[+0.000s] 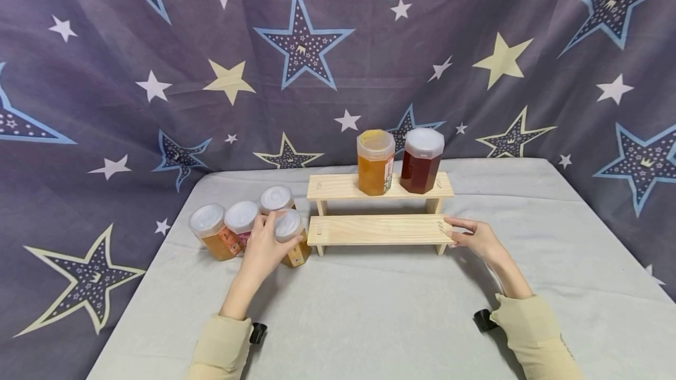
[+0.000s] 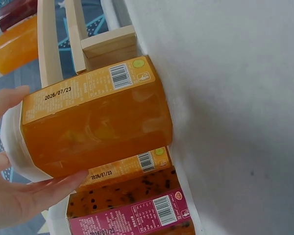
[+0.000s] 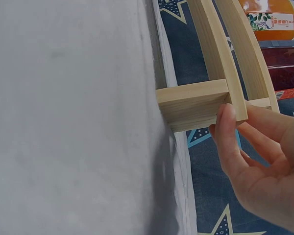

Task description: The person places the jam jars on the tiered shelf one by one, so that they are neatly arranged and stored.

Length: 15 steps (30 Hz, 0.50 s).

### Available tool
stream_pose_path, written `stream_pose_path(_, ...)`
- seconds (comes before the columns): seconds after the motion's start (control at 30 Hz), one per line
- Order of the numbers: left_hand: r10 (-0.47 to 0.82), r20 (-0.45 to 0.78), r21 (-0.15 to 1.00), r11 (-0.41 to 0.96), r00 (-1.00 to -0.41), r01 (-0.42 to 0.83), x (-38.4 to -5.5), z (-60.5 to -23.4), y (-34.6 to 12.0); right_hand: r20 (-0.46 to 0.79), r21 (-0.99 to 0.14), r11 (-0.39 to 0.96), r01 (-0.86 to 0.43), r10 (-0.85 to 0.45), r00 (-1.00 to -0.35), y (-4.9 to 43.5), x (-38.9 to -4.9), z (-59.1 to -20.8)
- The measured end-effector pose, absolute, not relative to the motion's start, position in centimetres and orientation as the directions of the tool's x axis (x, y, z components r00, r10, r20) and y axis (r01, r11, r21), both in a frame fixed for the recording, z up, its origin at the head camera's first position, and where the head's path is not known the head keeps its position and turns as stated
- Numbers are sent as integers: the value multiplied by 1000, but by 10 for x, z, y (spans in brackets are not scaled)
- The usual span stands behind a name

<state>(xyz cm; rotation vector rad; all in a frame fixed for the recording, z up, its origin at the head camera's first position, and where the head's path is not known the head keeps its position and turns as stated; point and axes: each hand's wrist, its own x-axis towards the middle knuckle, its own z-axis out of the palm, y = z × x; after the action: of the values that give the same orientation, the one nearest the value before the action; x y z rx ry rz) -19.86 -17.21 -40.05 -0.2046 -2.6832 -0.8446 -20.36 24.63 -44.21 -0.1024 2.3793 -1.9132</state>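
Observation:
My left hand (image 1: 262, 253) grips an orange jar (image 1: 297, 255) around its white lid, thumb on one side and fingers on the other. In the left wrist view this jar (image 2: 98, 117) shows a yellow label with a barcode and date. My right hand (image 1: 480, 240) pinches the right end of the lower board (image 1: 377, 230) of a two-step wooden rack, thumb at the front edge in the right wrist view. Beside the left hand stand an orange jar (image 1: 216, 245), a jar with a pink label (image 1: 240, 221) and another white-lidded jar (image 1: 277, 197), partly hidden.
On the rack's upper board (image 1: 333, 186) stand an amber jar (image 1: 374, 172) and a dark red jar (image 1: 419, 172). A pale cloth covers the table (image 1: 369, 309). Behind it hangs a dark curtain (image 1: 185, 34) with stars.

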Motion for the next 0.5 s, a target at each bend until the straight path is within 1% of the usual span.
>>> stream_pose_path(0.23, 8, 361, 545, 809, -932, 218, -200, -400, -171, -20, -977, 211, -3, -105, -994, 246, -203, -442)
stream_pose_path(0.5, -21, 355, 562, 803, -934, 196, -201, -400, -172, -19, -976, 219, -4, -103, -994, 246, -204, -441)
